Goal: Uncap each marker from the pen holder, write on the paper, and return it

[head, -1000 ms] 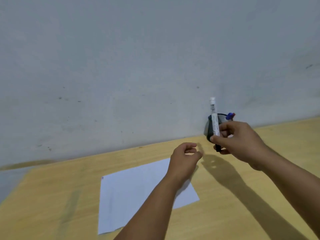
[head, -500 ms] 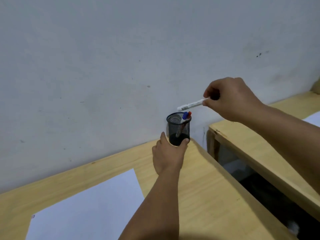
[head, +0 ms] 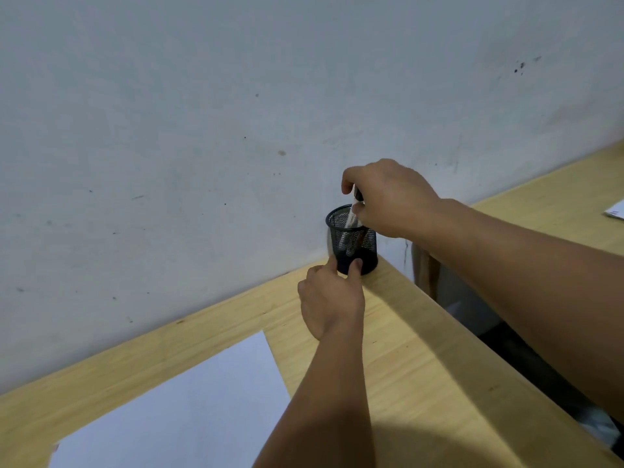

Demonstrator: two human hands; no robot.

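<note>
The right hand [head: 388, 197] is over the pen holder [head: 351, 239] w/ a marker [head: 353, 211] pinched in its fingertips. The marker has a white body & a dark top end, and it points down into the cup. Its low end is already past the rim, inside the black mesh. So this looks like the "put it back" part of the job for this one marker. It's not let go yet; the fingers are closed round the top of it.

How far along overall? Hard to say. The paper [head: 189, 400] lies on the table [head: 422, 366], near the bottom left, well apart from the cup. The part that shows looks blank, but some of it is cut off by the edge & by the arm, so can't tell if there's writing on it. Something else dark shows thru the mesh low in the cup, maybe another marker, can't tell for sure. If more markers sit in there, those may still need a turn.

The left hand [head: 332, 298] is down on the table right in front of the cup. Thumb & a finger are spread a bit and touch the cup's base on both sides, keeping it steady. The other fingers are curled in. It's a light hold, not a full grab.

The cup stands upright at the back corner of the table, right by the wall [head: 202, 130].
</note>
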